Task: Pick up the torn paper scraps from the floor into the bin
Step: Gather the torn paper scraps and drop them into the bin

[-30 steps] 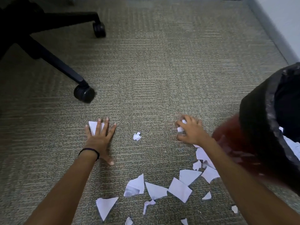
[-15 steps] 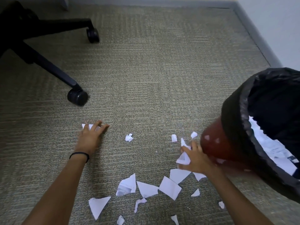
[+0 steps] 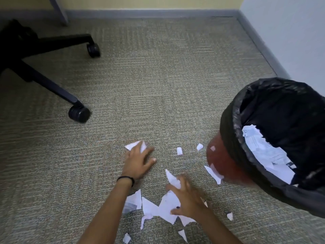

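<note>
Several white torn paper scraps (image 3: 151,207) lie on the carpet in front of me. My left hand (image 3: 138,161) lies over a white scrap (image 3: 134,145) that pokes out past its fingertips; the fingers look curled onto it. My right hand (image 3: 187,199) holds a narrow scrap (image 3: 171,177) between its fingers and lies over a larger piece (image 3: 167,206). To the right stands the red bin (image 3: 219,164) with a black liner (image 3: 233,120), paper lying inside it. Two small scraps (image 3: 179,150) lie between the hands and the bin.
A black office chair base with castors (image 3: 78,114) stands at the left. A grey baseboard (image 3: 158,13) runs along the back wall and down the right wall. A grey desk leg (image 3: 59,9) stands at the back left.
The left hand has slid its scrap rightwards towards the pile. The right hand has pulled back from the far scraps onto the large piece, still holding the narrow scrap. The view tilted up.
</note>
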Action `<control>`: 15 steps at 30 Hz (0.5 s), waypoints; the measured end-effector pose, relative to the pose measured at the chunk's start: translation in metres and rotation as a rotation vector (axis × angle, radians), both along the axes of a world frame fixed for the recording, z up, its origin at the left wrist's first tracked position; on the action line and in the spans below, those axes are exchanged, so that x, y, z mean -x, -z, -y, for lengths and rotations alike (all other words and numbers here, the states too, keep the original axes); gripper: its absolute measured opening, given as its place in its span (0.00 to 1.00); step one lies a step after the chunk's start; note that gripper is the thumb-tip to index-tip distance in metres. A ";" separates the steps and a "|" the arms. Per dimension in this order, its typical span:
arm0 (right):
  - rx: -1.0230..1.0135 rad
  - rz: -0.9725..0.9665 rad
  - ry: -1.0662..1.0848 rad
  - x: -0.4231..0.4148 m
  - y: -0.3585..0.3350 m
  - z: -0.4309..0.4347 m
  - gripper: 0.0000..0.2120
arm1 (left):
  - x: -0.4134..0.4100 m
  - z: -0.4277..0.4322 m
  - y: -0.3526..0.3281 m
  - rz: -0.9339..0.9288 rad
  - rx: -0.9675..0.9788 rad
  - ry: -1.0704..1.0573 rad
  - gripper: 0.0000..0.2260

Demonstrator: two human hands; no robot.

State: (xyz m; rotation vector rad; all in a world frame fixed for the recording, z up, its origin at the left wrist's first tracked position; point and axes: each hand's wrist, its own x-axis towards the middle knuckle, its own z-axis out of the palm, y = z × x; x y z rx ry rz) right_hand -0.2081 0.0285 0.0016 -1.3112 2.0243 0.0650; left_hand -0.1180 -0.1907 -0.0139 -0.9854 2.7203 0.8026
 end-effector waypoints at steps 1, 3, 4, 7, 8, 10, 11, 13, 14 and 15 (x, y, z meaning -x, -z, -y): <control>0.007 -0.003 -0.060 -0.003 0.000 0.001 0.33 | 0.004 -0.008 0.004 0.048 0.026 0.056 0.22; 0.025 0.016 -0.171 -0.012 -0.001 0.003 0.25 | 0.008 -0.021 0.009 0.056 0.078 0.082 0.21; 0.022 0.025 -0.219 -0.018 0.000 0.003 0.22 | 0.007 -0.025 0.009 0.018 0.090 0.061 0.21; -0.044 0.085 -0.297 -0.035 -0.003 0.005 0.19 | -0.002 -0.033 0.008 -0.055 0.113 0.042 0.21; -0.059 0.106 -0.308 -0.039 -0.007 0.006 0.19 | -0.005 -0.033 0.006 -0.057 0.112 0.047 0.20; -0.080 0.134 -0.319 -0.041 -0.016 0.006 0.19 | -0.012 -0.028 0.001 -0.028 0.109 0.059 0.16; -0.072 0.141 -0.320 -0.038 -0.021 0.005 0.18 | -0.015 -0.025 -0.002 -0.012 0.109 0.061 0.12; -0.040 0.192 -0.218 -0.029 -0.031 0.005 0.16 | -0.022 -0.017 -0.004 -0.006 0.079 0.007 0.06; -0.017 0.227 -0.138 -0.024 -0.033 0.006 0.14 | -0.024 -0.015 -0.009 -0.009 0.029 -0.042 0.05; 0.005 0.239 -0.084 -0.019 -0.039 0.007 0.13 | -0.025 -0.014 -0.014 -0.002 -0.034 -0.089 0.04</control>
